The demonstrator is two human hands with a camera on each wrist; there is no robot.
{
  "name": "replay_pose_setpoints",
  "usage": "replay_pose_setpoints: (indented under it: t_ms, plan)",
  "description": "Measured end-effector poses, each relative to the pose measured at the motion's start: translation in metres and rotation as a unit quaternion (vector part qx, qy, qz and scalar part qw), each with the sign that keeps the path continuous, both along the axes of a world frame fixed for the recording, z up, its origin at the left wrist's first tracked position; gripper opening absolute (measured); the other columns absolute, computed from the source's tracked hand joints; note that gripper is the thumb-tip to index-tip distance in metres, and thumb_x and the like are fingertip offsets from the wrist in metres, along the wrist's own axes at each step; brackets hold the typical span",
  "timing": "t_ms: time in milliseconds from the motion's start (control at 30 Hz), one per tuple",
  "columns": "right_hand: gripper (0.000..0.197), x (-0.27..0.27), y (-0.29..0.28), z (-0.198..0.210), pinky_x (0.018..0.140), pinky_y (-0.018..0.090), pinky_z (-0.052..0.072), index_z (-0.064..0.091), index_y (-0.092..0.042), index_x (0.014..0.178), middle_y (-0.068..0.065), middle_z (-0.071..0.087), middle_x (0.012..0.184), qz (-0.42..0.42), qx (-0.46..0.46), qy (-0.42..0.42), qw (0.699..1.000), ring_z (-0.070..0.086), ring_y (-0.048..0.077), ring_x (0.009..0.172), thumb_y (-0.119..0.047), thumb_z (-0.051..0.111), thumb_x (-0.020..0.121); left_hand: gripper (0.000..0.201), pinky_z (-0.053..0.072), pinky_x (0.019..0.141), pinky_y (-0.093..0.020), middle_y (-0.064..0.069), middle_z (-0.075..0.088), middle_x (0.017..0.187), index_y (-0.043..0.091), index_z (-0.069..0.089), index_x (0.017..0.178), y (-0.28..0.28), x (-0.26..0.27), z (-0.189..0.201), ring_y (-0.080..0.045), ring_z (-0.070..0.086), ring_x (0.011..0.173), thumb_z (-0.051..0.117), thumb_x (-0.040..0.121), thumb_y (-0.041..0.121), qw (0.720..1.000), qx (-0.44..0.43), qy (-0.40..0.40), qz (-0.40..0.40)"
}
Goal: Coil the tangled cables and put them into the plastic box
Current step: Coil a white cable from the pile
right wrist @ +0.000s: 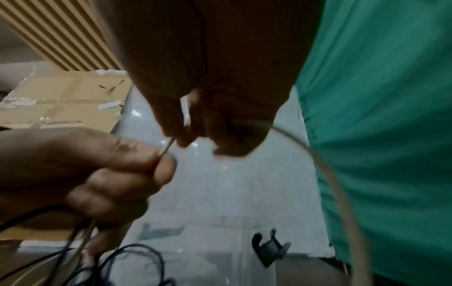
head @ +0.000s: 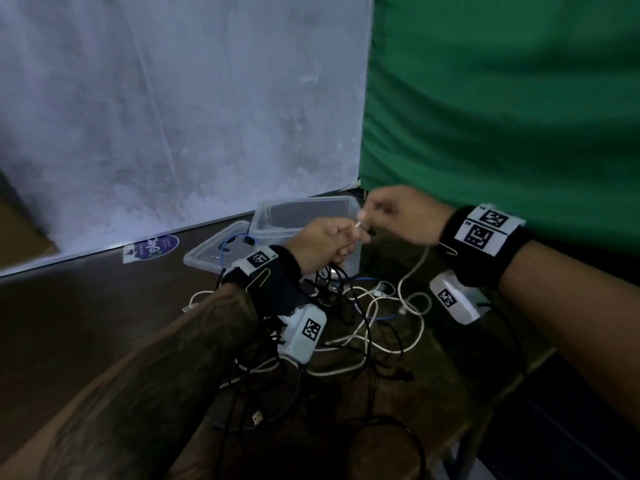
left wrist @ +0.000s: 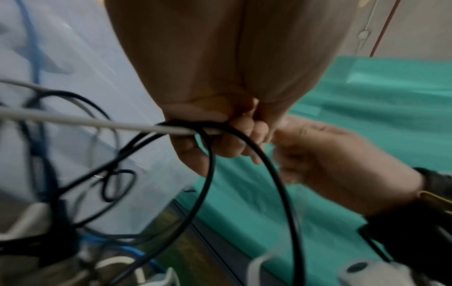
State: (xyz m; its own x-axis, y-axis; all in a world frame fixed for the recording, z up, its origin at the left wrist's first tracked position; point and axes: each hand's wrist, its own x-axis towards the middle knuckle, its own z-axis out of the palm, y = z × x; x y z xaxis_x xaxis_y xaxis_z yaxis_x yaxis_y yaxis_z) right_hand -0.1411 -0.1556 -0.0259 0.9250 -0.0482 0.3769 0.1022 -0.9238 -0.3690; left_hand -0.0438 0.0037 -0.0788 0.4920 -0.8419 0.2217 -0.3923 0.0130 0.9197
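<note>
Left hand (head: 325,244): your fingers are curled round a bunch of strands — a black loop (left wrist: 244,147) and a white cable (head: 410,271) pass through the fist.
Right hand (head: 398,216): thumb and fingertips pinch the white cable where it leaves the left fist, both hands held over the box (head: 304,216).
Cables (head: 360,317): black, white and blue, mostly heaped in a tangle on the tabletop (head: 104,323) just before the box; one blue cable lies on the lid (head: 211,251) beside it.
Handling: light, limp, springy — loops will likely flop open and snag neighbours.
Grip: take each cable near a plug end, feed it through loosely, and don't yank at knots.
</note>
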Motion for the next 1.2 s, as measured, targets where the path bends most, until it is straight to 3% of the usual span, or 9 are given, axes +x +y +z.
replay_pose_setpoints:
  t_ms: [100, 233, 333, 433, 567, 700, 800, 1033, 1200]
  plan:
    - [0.026, 0.006, -0.016, 0.027, 0.057, 0.019, 0.035, 0.059, -0.013, 0.076, -0.005, 0.051, 0.066, -0.066, 0.053, -0.143, 0.986, 0.043, 0.003, 0.058, -0.028, 0.063, 0.097, 0.021, 0.032, 0.049, -0.018, -0.001, 0.038, 0.058, 0.003, 0.062, 0.095, 0.016, 0.008, -0.01, -0.005, 0.035, 0.046, 0.045, 0.102, 0.012, 0.999, -0.005, -0.012, 0.045]
    - [0.038, 0.009, -0.053, 0.058, 0.063, 0.033, 0.034, 0.061, -0.004, 0.082, 0.015, 0.052, 0.072, -0.152, 0.132, -0.307, 0.93, 0.045, 0.021, 0.07, -0.038, 0.054, 0.097, 0.023, 0.036, 0.054, -0.021, -0.008, 0.042, 0.066, 0.008, 0.065, 0.089, 0.044, 0.031, -0.028, -0.013, 0.04, 0.056, 0.049, 0.101, 0.019, 0.996, -0.009, -0.006, 0.089]
    - [0.039, 0.013, -0.067, 0.057, 0.067, 0.033, 0.037, 0.066, -0.003, 0.087, 0.012, 0.056, 0.077, -0.181, 0.104, -0.283, 0.936, 0.05, 0.023, 0.075, -0.04, 0.055, 0.092, 0.026, 0.038, 0.058, -0.025, -0.002, 0.045, 0.06, 0.01, 0.07, 0.088, 0.052, 0.038, -0.032, -0.013, 0.043, 0.055, 0.049, 0.1, 0.021, 0.993, -0.021, -0.014, 0.115]
    - [0.029, 0.014, -0.047, 0.037, 0.092, 0.035, 0.042, 0.068, -0.014, 0.106, 0.012, 0.063, 0.111, -0.174, -0.05, -0.26, 0.948, 0.056, 0.031, 0.107, -0.033, 0.059, 0.087, 0.029, 0.038, 0.05, -0.024, 0.004, 0.042, 0.051, 0.009, 0.071, 0.085, 0.047, 0.037, -0.027, -0.011, 0.039, 0.047, 0.05, 0.101, 0.022, 0.987, -0.037, -0.042, 0.148]
    - [0.041, 0.02, 0.018, 0.014, 0.106, 0.023, 0.033, 0.061, -0.019, 0.129, 0.002, 0.058, 0.135, 0.025, -0.086, -0.202, 0.975, 0.05, 0.019, 0.127, -0.036, 0.063, 0.092, 0.032, 0.041, 0.056, -0.031, 0.01, 0.046, 0.048, 0.012, 0.072, 0.079, 0.039, 0.031, -0.014, -0.011, 0.042, 0.047, 0.052, 0.099, 0.027, 0.972, 0.009, -0.153, 0.178]
    - [0.029, 0.032, 0.044, -0.011, 0.082, 0.032, 0.051, 0.069, -0.028, 0.103, -0.006, 0.071, 0.098, 0.072, -0.061, -0.03, 0.995, 0.064, 0.012, 0.092, -0.052, 0.058, 0.091, 0.04, 0.035, 0.053, -0.03, 0.001, 0.037, 0.053, 0.002, 0.051, 0.062, 0.041, 0.023, -0.007, -0.014, 0.033, 0.05, 0.054, 0.097, 0.022, 0.964, -0.013, -0.205, 0.168]
    - [0.025, 0.035, 0.041, -0.009, 0.064, 0.029, 0.041, 0.063, -0.018, 0.077, -0.006, 0.058, 0.07, 0.042, 0.004, -0.05, 0.998, 0.054, 0.012, 0.068, -0.036, 0.063, 0.094, 0.031, 0.038, 0.053, -0.027, 0.004, 0.041, 0.056, 0.008, 0.061, 0.074, 0.047, 0.021, -0.01, -0.012, 0.04, 0.052, 0.056, 0.097, 0.029, 0.97, -0.03, -0.191, 0.148]
    - [0.027, 0.025, 0.004, 0.046, 0.063, 0.016, 0.043, 0.063, -0.002, 0.085, -0.001, 0.062, 0.073, -0.082, 0.154, -0.283, 0.943, 0.054, -0.004, 0.065, -0.025, 0.058, 0.098, 0.028, 0.033, 0.048, -0.016, 0.01, 0.037, 0.05, 0.004, 0.061, 0.088, 0.065, 0.036, -0.018, -0.005, 0.032, 0.046, 0.04, 0.104, 0.013, 0.983, -0.125, -0.013, 0.134]
    - [0.023, 0.026, -0.011, 0.04, 0.091, 0.038, 0.05, 0.07, -0.01, 0.101, 0.012, 0.065, 0.104, -0.146, 0.061, -0.265, 0.951, 0.06, 0.028, 0.096, -0.027, 0.059, 0.089, 0.026, 0.039, 0.053, -0.021, 0.01, 0.039, 0.047, 0.005, 0.063, 0.089, 0.072, 0.042, -0.012, -0.004, 0.035, 0.045, 0.041, 0.102, 0.009, 0.972, -0.157, -0.011, 0.172]
